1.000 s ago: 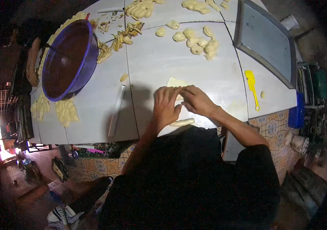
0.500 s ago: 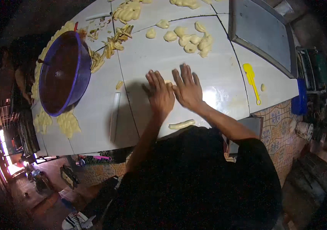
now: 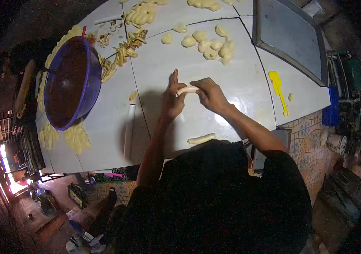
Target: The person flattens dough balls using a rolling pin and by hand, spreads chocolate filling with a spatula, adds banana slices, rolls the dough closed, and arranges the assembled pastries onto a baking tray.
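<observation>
A short roll of pale dough (image 3: 188,89) is held between my two hands above the white table. My left hand (image 3: 173,97) grips its left end, with the index finger pointing away from me. The right hand (image 3: 212,95) pinches the other end between thumb and fingers. Close to my body, a second dough roll (image 3: 201,139) lies on the table. Beyond my hands sits a cluster of dough pieces (image 3: 204,43). To the left of my left forearm lies a thin white rod (image 3: 129,122), partly in shadow.
A purple basin (image 3: 88,84) with brown contents stands at the left, with flattened dough (image 3: 77,138) beside it. Twisted filled strips (image 3: 123,55) lie to its right. A yellow spatula (image 3: 277,89) and a grey metal tray (image 3: 289,38) are on the right. A person's arm (image 3: 23,91) shows at far left.
My hands lay flat, fingers spread, over the dough on the table. Now they have turned inward and hold the roll up by its ends. At far left, the other person's arm has moved.
</observation>
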Tool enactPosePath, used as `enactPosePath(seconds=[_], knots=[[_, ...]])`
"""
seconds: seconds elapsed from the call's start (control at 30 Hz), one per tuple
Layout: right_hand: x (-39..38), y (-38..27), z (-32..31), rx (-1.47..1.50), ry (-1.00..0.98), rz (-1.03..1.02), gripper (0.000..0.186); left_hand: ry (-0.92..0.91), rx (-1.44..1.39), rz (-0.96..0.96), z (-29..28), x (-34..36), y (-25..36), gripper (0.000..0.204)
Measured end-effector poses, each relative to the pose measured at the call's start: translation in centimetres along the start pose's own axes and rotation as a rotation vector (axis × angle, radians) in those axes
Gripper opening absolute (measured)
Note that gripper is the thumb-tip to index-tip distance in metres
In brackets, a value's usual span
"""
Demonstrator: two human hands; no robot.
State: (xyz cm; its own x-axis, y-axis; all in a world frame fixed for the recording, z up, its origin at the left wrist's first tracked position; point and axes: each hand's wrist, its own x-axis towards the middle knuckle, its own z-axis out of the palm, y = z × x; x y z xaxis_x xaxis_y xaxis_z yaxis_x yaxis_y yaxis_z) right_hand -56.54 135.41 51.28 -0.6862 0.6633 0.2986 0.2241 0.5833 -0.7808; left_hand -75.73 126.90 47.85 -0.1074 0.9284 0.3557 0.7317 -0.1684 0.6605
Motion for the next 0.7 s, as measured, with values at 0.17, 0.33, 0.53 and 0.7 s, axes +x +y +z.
enactPosePath(seconds=[0.17,0.33,0.53,0.7], knots=[[-3.7,-2.8,-4.5,0.344,-0.325,0.208,0.043,-0.140,-0.418,-0.353,-1.9,-4.6,7.1,0.073],[-10.4,-3.4,-5.3,0.115,-0.547,0.041,0.050,-0.262,-0.332,-0.312,-2.6,-11.9,10.7,0.070],[-11.8,-5.2,-3.7,-0.063,-0.436,-0.046,0.054,-0.170,0.001,-0.194,-2.2,-12.8,11.6,0.076],[-8.2,-4.7,-5.3,0.067,-0.560,0.061,0.050,-0.257,-0.146,-0.323,-3.6,-9.7,11.5,0.082]])
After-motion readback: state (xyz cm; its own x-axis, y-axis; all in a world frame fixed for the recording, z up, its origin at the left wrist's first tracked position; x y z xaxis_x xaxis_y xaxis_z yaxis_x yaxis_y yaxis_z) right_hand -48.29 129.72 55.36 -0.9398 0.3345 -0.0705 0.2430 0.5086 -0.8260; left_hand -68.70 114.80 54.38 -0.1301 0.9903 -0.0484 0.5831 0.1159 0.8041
